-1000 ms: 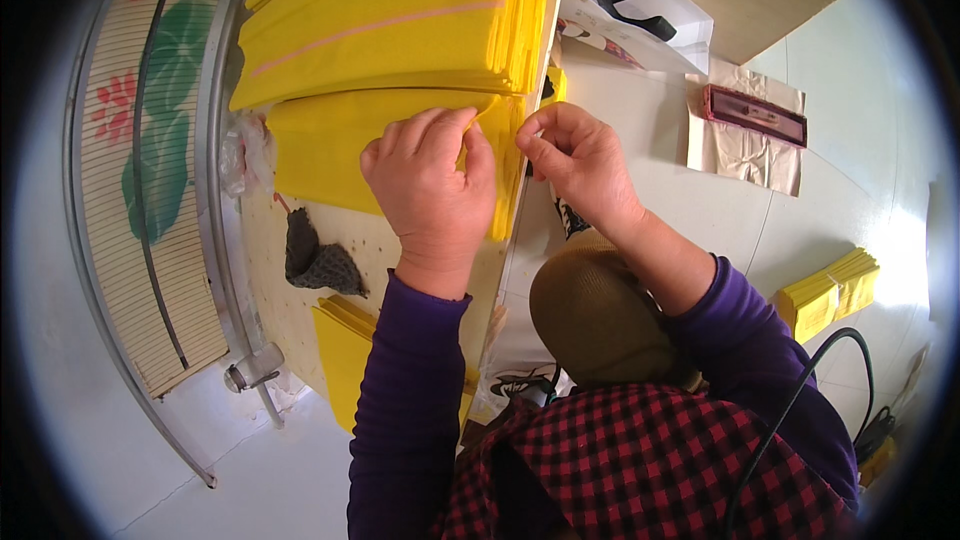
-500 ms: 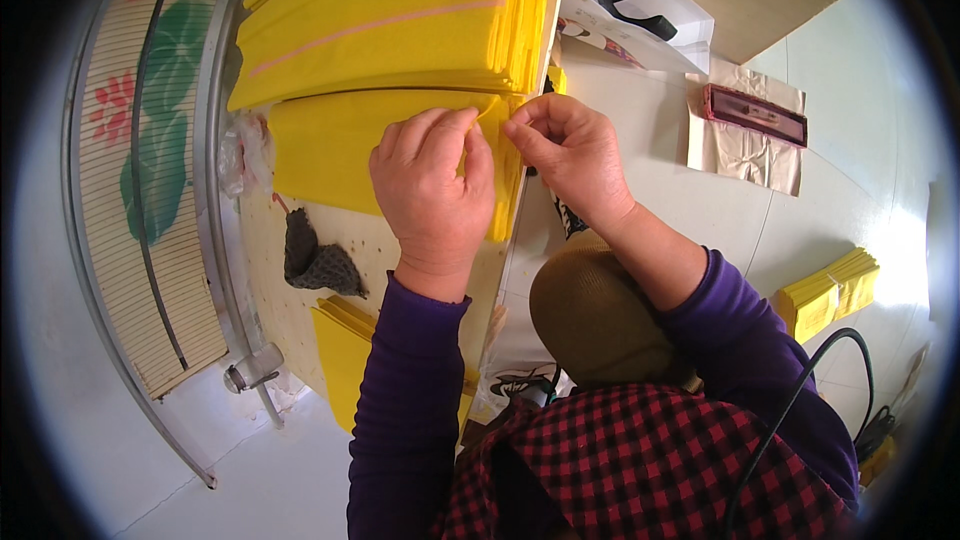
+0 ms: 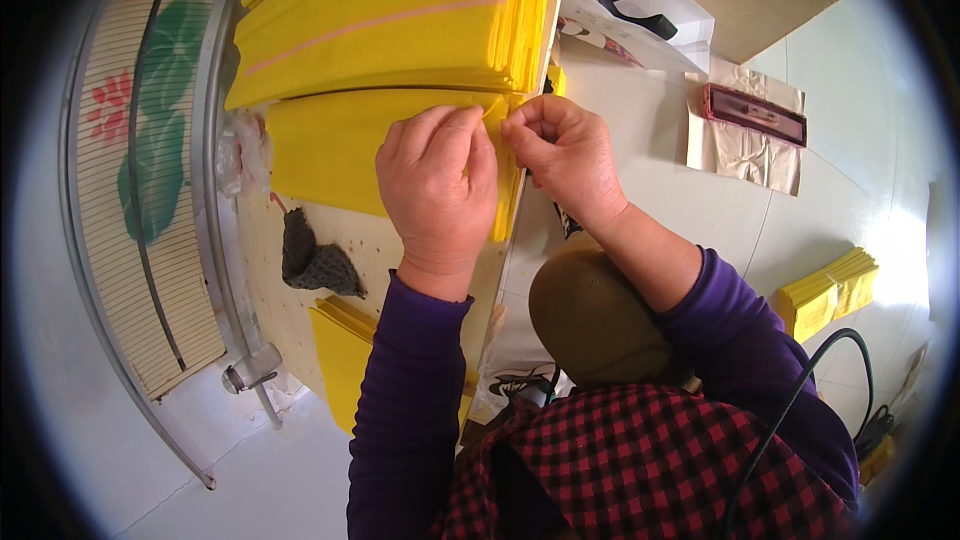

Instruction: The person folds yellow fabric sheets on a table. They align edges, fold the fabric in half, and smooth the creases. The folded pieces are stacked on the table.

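Right hand (image 3: 560, 155) nearer; sheet corner (image 3: 497, 112) hidden

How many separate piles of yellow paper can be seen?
4: big stack at top; pile under the left hand; sheets at board's near edge; small stack at right. More may be hidden.

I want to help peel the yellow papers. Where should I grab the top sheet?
Probably at its right corner, coming from the right edge of the lower yellow stack. There the sheet edges lie bare and fanned, and the left hand and right hand pinch that very corner; the big pile covers the far side.
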A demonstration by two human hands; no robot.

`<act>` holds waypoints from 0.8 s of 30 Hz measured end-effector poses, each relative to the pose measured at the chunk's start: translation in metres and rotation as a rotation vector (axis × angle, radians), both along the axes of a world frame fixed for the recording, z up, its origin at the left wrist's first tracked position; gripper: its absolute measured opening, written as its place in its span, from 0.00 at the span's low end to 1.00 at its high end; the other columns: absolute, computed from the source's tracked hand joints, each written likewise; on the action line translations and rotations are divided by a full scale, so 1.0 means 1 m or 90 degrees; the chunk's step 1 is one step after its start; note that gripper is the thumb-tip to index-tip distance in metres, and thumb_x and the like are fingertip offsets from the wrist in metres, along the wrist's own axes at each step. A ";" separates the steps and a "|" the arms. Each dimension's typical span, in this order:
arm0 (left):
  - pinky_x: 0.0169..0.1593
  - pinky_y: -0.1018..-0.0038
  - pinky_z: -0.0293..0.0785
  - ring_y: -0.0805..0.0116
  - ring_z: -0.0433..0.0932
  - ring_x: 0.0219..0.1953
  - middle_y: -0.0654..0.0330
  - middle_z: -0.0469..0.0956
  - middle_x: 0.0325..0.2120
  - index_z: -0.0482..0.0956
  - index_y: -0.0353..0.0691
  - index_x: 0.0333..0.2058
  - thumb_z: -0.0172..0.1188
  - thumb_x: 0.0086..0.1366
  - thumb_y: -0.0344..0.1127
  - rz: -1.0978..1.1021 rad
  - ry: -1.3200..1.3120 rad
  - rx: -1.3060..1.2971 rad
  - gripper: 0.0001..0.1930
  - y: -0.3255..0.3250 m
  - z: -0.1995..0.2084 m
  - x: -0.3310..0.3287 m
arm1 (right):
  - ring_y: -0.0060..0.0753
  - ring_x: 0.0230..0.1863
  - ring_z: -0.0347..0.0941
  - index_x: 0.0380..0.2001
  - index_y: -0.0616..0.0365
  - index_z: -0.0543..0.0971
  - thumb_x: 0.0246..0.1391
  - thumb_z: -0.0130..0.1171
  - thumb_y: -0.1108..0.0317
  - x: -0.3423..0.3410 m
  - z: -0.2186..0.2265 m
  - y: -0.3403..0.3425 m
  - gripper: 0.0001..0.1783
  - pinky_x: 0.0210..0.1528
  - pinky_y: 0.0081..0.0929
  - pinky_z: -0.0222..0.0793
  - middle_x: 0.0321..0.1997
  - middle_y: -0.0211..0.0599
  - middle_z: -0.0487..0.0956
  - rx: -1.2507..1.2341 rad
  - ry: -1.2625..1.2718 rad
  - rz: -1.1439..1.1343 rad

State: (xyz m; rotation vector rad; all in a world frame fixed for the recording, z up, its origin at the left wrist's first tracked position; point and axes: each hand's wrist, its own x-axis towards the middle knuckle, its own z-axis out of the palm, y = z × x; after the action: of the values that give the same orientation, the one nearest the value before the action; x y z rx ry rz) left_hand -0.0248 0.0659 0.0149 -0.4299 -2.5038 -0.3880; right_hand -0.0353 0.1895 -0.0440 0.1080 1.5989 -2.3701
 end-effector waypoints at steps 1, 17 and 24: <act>0.34 0.65 0.72 0.57 0.75 0.30 0.59 0.78 0.30 0.81 0.37 0.31 0.64 0.48 0.24 -0.001 0.003 -0.001 0.09 0.000 0.000 0.000 | 0.10 0.19 0.66 0.31 0.61 0.74 0.57 0.58 0.70 0.000 0.000 0.000 0.06 0.17 0.11 0.61 0.21 0.24 0.74 0.002 -0.002 0.000; 0.34 0.66 0.69 0.60 0.75 0.32 0.63 0.77 0.30 0.81 0.41 0.31 0.64 0.48 0.27 0.016 -0.004 -0.047 0.09 -0.001 -0.010 0.003 | 0.13 0.16 0.66 0.30 0.60 0.71 0.58 0.57 0.72 0.003 -0.009 0.004 0.06 0.16 0.13 0.63 0.20 0.26 0.73 -0.095 -0.066 0.027; 0.34 0.66 0.67 0.62 0.74 0.32 0.66 0.77 0.31 0.81 0.42 0.33 0.64 0.49 0.28 0.006 -0.009 -0.045 0.10 0.000 -0.015 0.005 | 0.14 0.17 0.68 0.31 0.61 0.71 0.60 0.56 0.72 0.005 -0.009 0.003 0.06 0.17 0.14 0.65 0.21 0.27 0.74 -0.084 -0.068 0.064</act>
State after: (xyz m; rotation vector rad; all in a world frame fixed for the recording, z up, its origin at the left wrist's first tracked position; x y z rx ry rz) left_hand -0.0201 0.0663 -0.0002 -0.4443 -2.5390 -0.2999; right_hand -0.0307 0.1924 -0.0535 0.1223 1.3633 -2.3422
